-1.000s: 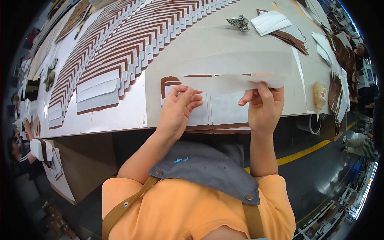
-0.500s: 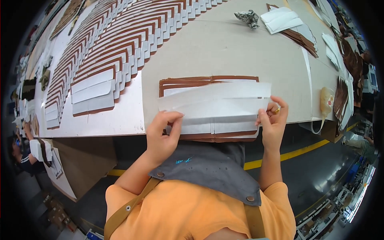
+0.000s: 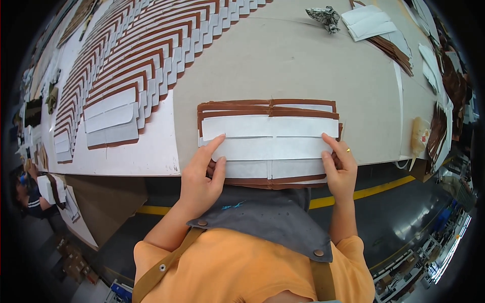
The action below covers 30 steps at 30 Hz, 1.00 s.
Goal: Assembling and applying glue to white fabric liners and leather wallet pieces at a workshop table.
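A white slitted strip [image 3: 270, 149] lies flat across a stack of brown pieces with white backing [image 3: 303, 102], close to the table's front edge. My left hand [image 3: 203, 169] rests at the strip's left end, index finger and thumb spread apart on its surface. At the right end, my right hand [image 3: 341, 169], with a ring on one finger, touches the strip the same way. The other fingers of both hands are curled and partly hidden. Brown edges of the stack show above and below the strip.
Long overlapping rows of brown-and-white pieces [image 3: 112, 118] cover the table's left side. At the back right are crumpled foil [image 3: 326, 19], white sheets [image 3: 369, 22] and brown strips [image 3: 394, 53]. A pale bottle [image 3: 419, 136] lies by the right edge. Another person [image 3: 33, 194] is at far left.
The white strip, raised and slightly tilted before, now lies flat and straight on the stack. My right hand has come down and its finger and thumb now rest on the strip.
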Motion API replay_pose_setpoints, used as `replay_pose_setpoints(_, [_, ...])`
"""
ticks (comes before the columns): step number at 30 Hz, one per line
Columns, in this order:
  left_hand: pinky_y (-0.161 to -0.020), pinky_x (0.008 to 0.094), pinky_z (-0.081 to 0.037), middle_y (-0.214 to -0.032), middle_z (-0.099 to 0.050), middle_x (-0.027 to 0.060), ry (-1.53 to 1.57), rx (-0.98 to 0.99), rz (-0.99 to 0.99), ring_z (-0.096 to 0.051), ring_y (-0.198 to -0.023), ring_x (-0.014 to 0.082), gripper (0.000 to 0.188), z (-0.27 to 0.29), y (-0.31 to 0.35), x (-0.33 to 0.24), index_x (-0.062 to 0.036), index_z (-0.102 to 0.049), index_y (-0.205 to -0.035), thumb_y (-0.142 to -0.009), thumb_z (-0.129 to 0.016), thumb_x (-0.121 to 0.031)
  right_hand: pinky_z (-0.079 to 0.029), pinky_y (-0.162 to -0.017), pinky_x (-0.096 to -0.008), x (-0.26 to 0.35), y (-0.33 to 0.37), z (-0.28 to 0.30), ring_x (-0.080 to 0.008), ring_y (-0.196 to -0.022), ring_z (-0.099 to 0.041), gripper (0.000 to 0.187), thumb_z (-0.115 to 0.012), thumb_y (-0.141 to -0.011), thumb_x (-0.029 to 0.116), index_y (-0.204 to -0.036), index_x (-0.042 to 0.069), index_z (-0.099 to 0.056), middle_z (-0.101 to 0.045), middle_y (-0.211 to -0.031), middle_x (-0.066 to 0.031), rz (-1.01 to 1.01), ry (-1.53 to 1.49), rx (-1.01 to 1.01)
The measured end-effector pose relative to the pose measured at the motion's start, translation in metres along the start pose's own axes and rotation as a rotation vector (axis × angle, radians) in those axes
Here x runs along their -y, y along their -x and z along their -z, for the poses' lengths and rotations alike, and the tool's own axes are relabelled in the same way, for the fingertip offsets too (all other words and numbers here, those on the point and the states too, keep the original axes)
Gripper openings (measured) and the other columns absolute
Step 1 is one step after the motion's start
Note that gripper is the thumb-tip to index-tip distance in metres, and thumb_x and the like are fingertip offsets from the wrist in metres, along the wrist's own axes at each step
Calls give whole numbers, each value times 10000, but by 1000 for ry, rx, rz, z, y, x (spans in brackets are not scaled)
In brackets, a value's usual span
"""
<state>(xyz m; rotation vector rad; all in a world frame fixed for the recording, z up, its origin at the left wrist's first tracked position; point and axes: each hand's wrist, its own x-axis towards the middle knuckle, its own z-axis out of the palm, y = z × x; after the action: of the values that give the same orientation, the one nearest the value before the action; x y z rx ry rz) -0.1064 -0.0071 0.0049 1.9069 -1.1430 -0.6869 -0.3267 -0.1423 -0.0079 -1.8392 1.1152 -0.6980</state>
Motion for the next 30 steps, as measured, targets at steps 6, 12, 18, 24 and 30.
replay_pose_setpoints(6, [-482,233,-411,-794,-530,95,-44,25,5,-474,-517,138,399,2,-3,-2,-36,-468,-1160,-770,-532,18,-319,-481,-187,5,-3,1,-66,-546,-370,315,-529,-733,-44,-1023,51,-608,-449,-675,-7,-6,79,33])
replay_pose_setpoints(12, [-489,238,-412,-829,-539,107,-32,58,69,-474,-530,141,412,4,-3,-3,-28,-454,-1172,-770,-529,18,-342,-490,-197,8,-5,0,-80,-554,-393,319,-522,-740,-46,-1036,46,-600,-456,-680,-23,1,99,54])
replay_pose_setpoints(18, [-500,239,-414,-845,-538,108,-34,49,67,-477,-550,143,410,4,-3,-1,-27,-450,-1174,-773,-526,15,-343,-491,-201,9,-6,0,-86,-554,-392,322,-518,-744,-46,-1042,47,-596,-445,-676,-28,17,140,70])
replay_pose_setpoints(24, [-522,251,-418,-840,-531,113,-28,55,99,-479,-554,155,406,5,-3,-3,-26,-450,-1172,-775,-529,2,-340,-493,-202,9,-6,-1,-85,-558,-388,322,-518,-744,-41,-1046,42,-593,-437,-677,-21,4,139,88])
replay_pose_setpoints(30, [-536,277,-420,-799,-513,108,-27,81,96,-486,-560,170,423,5,-5,-3,-26,-432,-1190,-779,-532,-21,-330,-499,-198,10,-6,1,-80,-567,-391,323,-522,-740,-36,-1045,43,-596,-434,-675,-13,16,157,79])
